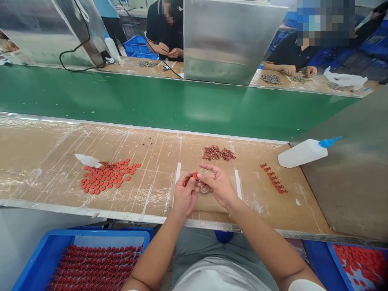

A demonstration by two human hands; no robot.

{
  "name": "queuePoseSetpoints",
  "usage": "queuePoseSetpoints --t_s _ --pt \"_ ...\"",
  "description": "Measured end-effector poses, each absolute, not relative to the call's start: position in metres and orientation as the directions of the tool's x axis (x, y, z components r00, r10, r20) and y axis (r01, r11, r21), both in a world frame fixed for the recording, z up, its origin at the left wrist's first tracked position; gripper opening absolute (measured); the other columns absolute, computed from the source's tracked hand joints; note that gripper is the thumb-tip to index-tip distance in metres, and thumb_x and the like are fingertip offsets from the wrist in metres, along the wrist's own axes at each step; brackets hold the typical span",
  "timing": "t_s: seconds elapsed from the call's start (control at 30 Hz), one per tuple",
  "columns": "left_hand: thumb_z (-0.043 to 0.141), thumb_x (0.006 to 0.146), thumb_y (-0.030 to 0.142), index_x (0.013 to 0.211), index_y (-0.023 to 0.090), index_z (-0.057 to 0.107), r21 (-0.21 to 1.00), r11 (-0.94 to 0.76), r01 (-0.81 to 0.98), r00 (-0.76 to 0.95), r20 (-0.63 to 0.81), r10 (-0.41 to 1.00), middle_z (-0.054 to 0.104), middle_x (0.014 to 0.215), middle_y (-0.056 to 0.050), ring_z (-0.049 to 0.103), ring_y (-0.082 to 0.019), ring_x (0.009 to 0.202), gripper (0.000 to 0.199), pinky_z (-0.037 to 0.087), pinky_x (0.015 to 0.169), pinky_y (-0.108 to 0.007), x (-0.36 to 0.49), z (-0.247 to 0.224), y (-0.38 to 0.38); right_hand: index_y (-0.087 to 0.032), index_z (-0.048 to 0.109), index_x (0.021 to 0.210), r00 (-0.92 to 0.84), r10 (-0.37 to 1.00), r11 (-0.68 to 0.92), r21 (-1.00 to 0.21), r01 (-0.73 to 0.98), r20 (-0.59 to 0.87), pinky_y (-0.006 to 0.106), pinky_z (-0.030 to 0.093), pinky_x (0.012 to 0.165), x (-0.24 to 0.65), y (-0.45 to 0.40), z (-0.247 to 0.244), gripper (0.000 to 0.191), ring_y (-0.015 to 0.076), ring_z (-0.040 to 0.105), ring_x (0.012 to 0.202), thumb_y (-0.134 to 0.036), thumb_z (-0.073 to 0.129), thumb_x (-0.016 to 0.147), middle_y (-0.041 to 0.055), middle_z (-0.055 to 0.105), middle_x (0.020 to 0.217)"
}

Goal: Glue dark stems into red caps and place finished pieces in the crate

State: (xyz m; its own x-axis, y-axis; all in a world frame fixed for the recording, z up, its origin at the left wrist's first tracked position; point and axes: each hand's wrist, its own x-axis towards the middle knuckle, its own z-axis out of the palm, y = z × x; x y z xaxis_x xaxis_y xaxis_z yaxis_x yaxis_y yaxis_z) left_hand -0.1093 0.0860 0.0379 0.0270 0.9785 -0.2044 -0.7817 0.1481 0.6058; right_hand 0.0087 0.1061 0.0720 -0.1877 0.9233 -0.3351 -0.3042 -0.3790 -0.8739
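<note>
White T-shirt [218, 277], plain as far as it shows, only a strip at the bottom edge of the head view. Short sleeves: right sleeve [306, 286] ends as a pale band at the frame edge, left one is barely a sliver in view. Left forearm [157, 254] and right forearm [266, 242] bare, same for left hand [185, 194] and right hand [220, 186]. Grey trousers [197, 250], soft fabric, creased across the lap.
</note>
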Motion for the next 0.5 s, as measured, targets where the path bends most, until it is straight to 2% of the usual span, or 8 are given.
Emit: queuePoseSetpoints --t_s 0.07,0.17,0.27,0.33,0.43,0.5 --pt "0.078 0.069 0.026 0.090 0.020 0.071 0.596 0.126 -0.793 0.001 -0.206 0.978 0.067 0.086 -0.001 0.055 -0.005 0.062 0.023 0.043 0.055 -0.015 -0.109 0.037 0.086 -0.017 0.059 0.115 -0.212 0.920 -0.383 -0.870 -0.311 -0.330 0.019 0.047 0.051 0.010 0.107 0.074 0.058 0.0089 0.062 0.057 -0.030 0.082 0.063 0.0043 0.074 0.078" --pt "0.079 0.068 0.027 0.094 0.021 0.071 0.588 0.151 -0.794 0.025 -0.217 0.976 0.069 0.096 -0.003 0.054 -0.004 0.061 0.028 0.047 0.059 -0.017 -0.109 0.037 0.085 -0.016 0.061 0.112 -0.253 0.904 -0.408 -0.875 -0.263 -0.345 0.017 0.044 0.048 0.014 0.110 0.078 0.057 0.0090 0.061 0.056 -0.031 0.083 0.060 0.0045 0.074 0.076" --pt "0.077 0.070 0.030 0.095 0.018 0.072 0.594 0.188 -0.783 0.073 -0.212 0.975 0.068 0.088 -0.004 0.046 -0.002 0.054 0.028 0.048 0.061 -0.019 -0.109 0.037 0.083 -0.015 0.060 0.116 -0.320 0.869 -0.436 -0.890 -0.137 -0.377 0.016 0.038 0.042 0.020 0.116 0.084 0.064 0.0087 0.058 0.050 -0.033 0.083 0.059 0.0025 0.072 0.066" --pt "0.077 0.071 0.029 0.092 0.017 0.072 0.597 0.183 -0.781 0.069 -0.209 0.976 0.065 0.080 -0.002 0.040 -0.002 0.051 0.025 0.044 0.054 -0.016 -0.109 0.037 0.083 -0.015 0.058 0.120 -0.370 0.840 -0.434 -0.900 -0.021 -0.397 0.017 0.037 0.039 0.025 0.123 0.088 0.069 0.0096 0.057 0.046 -0.036 0.083 0.060 0.0026 0.071 0.065" --pt "0.075 0.073 0.027 0.092 0.019 0.072 0.573 0.143 -0.807 0.022 -0.213 0.977 0.066 0.088 -0.003 0.037 -0.001 0.052 0.021 0.036 0.046 -0.013 -0.111 0.036 0.084 -0.016 0.063 0.114 -0.317 0.883 -0.296 -0.934 0.199 -0.347 0.021 0.039 0.041 0.038 0.143 0.087 0.061 0.0124 0.059 0.047 -0.043 0.080 0.063 0.0051 0.072 0.068" --pt "0.075 0.074 0.026 0.094 0.021 0.071 0.531 0.122 -0.839 -0.002 -0.227 0.974 0.065 0.092 -0.002 0.039 -0.001 0.054 0.020 0.035 0.045 -0.011 -0.115 0.034 0.085 -0.017 0.068 0.105 -0.166 0.971 -0.099 -0.919 0.381 -0.174 0.024 0.043 0.048 0.050 0.165 0.080 0.045 0.0132 0.061 0.054 -0.046 0.073 0.071 0.0059 0.073 0.074"
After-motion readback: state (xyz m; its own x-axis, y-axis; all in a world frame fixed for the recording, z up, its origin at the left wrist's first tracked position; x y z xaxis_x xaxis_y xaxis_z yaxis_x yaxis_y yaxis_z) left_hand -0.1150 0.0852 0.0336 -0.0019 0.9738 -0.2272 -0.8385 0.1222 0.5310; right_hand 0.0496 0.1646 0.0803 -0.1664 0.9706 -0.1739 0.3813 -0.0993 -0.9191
